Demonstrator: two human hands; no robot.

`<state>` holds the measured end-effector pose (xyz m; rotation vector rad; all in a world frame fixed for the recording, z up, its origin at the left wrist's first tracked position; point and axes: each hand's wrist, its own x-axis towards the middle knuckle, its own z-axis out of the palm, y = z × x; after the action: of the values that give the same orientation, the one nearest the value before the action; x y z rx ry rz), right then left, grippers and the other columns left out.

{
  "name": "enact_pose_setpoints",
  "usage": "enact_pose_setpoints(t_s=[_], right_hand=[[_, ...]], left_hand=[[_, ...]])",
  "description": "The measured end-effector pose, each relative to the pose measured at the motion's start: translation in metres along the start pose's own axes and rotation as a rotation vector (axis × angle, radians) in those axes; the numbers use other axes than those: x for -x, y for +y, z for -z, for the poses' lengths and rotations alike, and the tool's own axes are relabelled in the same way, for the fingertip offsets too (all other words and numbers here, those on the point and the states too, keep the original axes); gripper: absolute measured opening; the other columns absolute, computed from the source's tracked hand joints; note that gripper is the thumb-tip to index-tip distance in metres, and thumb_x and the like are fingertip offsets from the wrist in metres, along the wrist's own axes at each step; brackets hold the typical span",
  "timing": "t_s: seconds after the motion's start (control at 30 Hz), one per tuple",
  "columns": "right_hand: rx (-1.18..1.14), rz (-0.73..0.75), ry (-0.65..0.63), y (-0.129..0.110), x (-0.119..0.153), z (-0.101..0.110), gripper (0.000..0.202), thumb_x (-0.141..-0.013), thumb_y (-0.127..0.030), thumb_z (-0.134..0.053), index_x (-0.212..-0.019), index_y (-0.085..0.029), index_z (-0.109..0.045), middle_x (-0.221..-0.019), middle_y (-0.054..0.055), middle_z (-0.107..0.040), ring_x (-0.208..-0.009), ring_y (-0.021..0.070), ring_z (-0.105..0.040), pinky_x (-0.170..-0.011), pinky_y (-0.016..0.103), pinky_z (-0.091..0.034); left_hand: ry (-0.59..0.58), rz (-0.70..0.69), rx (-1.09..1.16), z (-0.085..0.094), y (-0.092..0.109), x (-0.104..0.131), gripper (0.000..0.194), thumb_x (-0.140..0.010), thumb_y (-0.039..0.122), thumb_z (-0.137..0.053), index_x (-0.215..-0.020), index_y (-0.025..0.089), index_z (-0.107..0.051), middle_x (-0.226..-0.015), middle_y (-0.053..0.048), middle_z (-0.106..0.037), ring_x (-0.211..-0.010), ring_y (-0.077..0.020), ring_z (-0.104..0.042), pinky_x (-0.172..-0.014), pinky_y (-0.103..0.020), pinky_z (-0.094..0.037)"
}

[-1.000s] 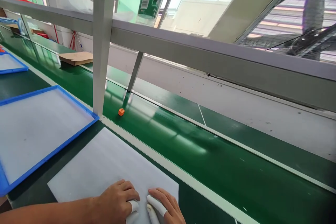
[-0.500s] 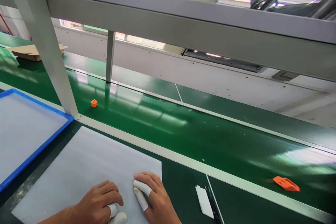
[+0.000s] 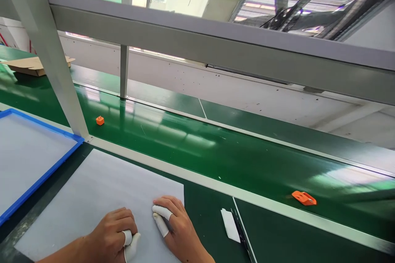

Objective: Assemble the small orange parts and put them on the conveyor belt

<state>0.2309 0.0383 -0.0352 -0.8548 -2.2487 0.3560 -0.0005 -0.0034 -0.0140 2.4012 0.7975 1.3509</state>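
Observation:
My left hand (image 3: 114, 232) rests on a white sheet (image 3: 129, 176), its fingers curled in and the thumb against the index finger. White finger cots cover that thumb and index finger, and nothing shows between them. To its right, my right hand (image 3: 180, 226) lies near the sheet's right edge. Its fingers are loosely bent, with a small gap between thumb and index finger, both in white cots. It holds nothing that I can see. On the green belt (image 3: 185, 148) beyond lie a small orange block (image 3: 99, 120) and an orange boat-shaped piece (image 3: 304, 198).
A blue-rimmed tray (image 3: 46, 177) lies at the left. Right of my hands are a white strip (image 3: 230, 225) and thin dark tools (image 3: 242, 230). A slanted metal post (image 3: 58, 65) and a crossbar (image 3: 185, 37) stand ahead. A cardboard box (image 3: 27, 65) sits far left.
Both orange pieces have travelled left along the belt. The view has tilted slightly upward and shifted right. My hands stay in nearly the same places on the sheet.

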Motion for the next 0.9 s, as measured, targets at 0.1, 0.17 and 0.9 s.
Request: enact_pose_setpoints(t_s=[0.1, 0.17, 0.9], right_hand=[[0.002, 0.003, 0.003, 0.0, 0.0, 0.0, 0.028, -0.092, -0.007, -0.055, -0.114, -0.023, -0.061, -0.114, 0.008, -0.07, -0.108, 0.0238, -0.064, -0.09, 0.043, -0.057], [0.003, 0.004, 0.002, 0.001, 0.0, 0.0, 0.027, -0.093, -0.007, -0.054, -0.113, -0.023, -0.061, -0.114, 0.008, -0.07, -0.108, 0.024, -0.064, -0.09, 0.044, -0.057], [0.066, 0.045, 0.003, -0.003, -0.001, 0.003, 0.028, -0.093, -0.007, -0.055, -0.117, -0.019, -0.06, -0.121, 0.011, -0.068, -0.112, 0.027, -0.061, -0.09, 0.048, -0.057]], left_hand=[[0.013, -0.028, -0.019, -0.004, -0.002, 0.005, 0.033, -0.081, -0.003, -0.052, -0.066, 0.021, -0.036, -0.059, -0.001, -0.058, -0.053, -0.0124, -0.039, -0.052, -0.029, -0.028], [0.018, -0.039, -0.008, -0.006, -0.003, 0.007, 0.035, -0.081, -0.003, -0.051, -0.066, 0.022, -0.032, -0.056, 0.001, -0.054, -0.052, -0.0122, -0.034, -0.051, -0.03, -0.025], [-0.281, 0.024, -0.014, 0.014, 0.01, -0.001, 0.037, -0.091, 0.006, -0.049, -0.065, 0.022, -0.029, -0.056, 0.003, -0.042, -0.054, -0.0137, -0.033, -0.054, -0.03, -0.028]])
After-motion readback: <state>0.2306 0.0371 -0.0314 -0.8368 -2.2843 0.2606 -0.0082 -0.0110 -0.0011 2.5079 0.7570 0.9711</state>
